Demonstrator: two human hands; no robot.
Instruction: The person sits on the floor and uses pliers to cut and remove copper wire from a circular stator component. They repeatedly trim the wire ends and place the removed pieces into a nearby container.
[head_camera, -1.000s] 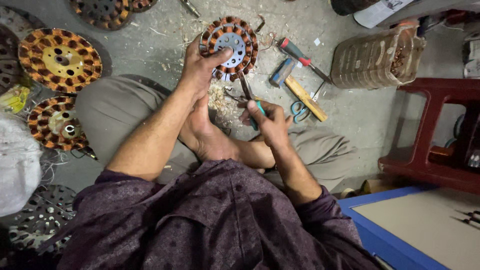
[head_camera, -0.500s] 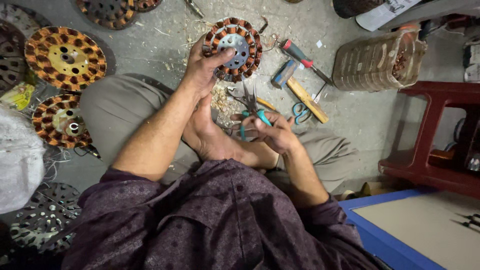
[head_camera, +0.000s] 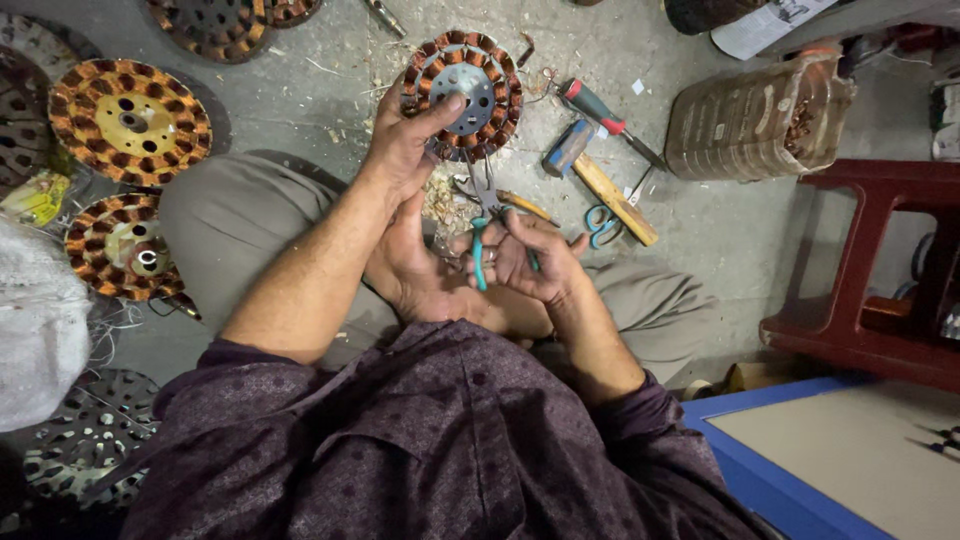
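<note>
While seated on the floor, the person grips a wound stator in the left hand and teal-handled pliers in the right hand.

Left hand: fingers curled on the stator's near rim, thumb pressed onto its grey centre plate; the disc is held up just beyond the knees. Right hand: closed around the pliers' handles, the tips apparently at the stator's lower edge, contact unclear. Judgement: stator is stiff and fairly heavy, its copper coils easily nicked, so hold by rim or plate. Count: about six more stators at left and top, one red-handled screwdriver, one hammer, one pair of blue scissors, one clear plastic jar.
</note>
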